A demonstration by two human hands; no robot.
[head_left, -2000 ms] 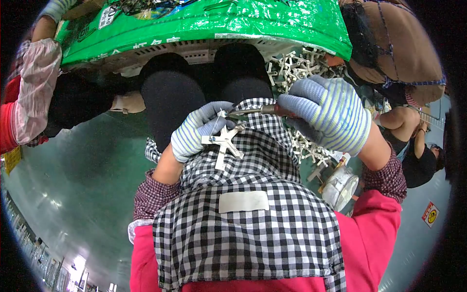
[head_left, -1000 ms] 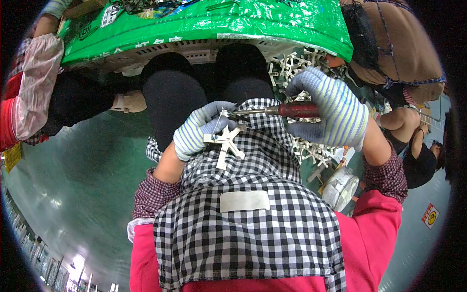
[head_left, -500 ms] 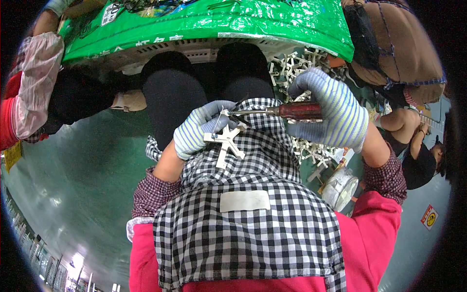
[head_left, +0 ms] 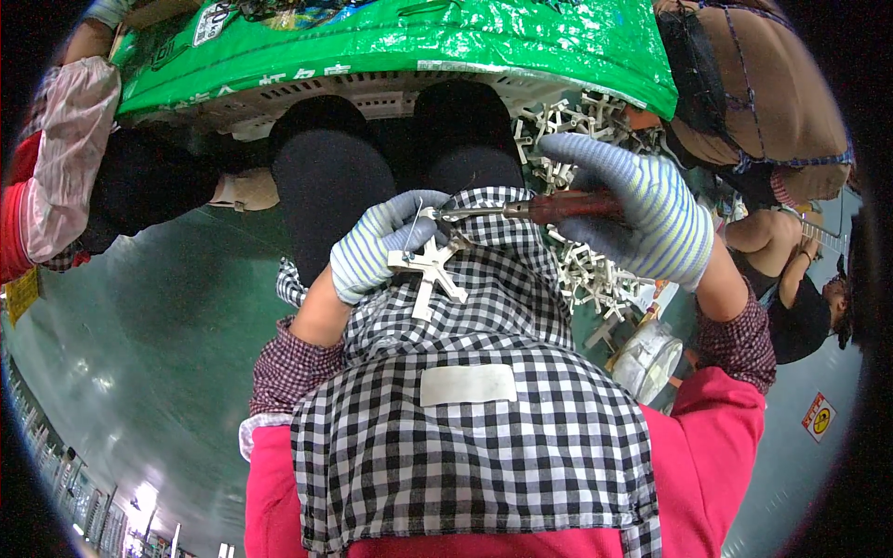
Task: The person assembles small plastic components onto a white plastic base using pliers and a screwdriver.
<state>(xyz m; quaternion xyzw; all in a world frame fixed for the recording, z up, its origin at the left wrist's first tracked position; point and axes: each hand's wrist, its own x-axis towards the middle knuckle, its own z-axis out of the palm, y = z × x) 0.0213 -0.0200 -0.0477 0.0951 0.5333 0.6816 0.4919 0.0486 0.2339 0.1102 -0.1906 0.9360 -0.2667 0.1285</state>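
My left hand, in a grey-blue striped glove, grips a white star-shaped plastic part above my lap. One end of the part pokes up between the fingers, with a thin pale strand beside it. A screwdriver with a dark red handle lies level, its metal shaft reaching that end; the exact contact is too small to tell. Around the handle's rear curves my right hand, in a matching glove, thumb stretched along the far side and the other fingers partly hidden beneath.
Many similar white parts lie heaped on my right, near a clear round roll. Ahead, a green plastic sheet covers a white crate. Other people sit close on both sides. A checked apron covers my front.
My right hand has turned a little about the screwdriver handle and shifted slightly right, its thumb now straighter. The left hand and the star-shaped part stay almost still.
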